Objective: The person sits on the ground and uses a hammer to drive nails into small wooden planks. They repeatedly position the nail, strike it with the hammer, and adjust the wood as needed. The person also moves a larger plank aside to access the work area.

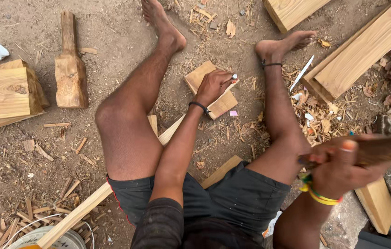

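My left hand (214,85) pins the small pale wooden block (211,90) to the dirt floor (20,152), fingers pressed on it, while my right hand (343,168), fingers clamped round a brown wooden handle (384,150), looks poised to strike squarely.

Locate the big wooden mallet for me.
The big wooden mallet lies on the dirt ground at upper left, between the stacked pale planks and the person's left leg.
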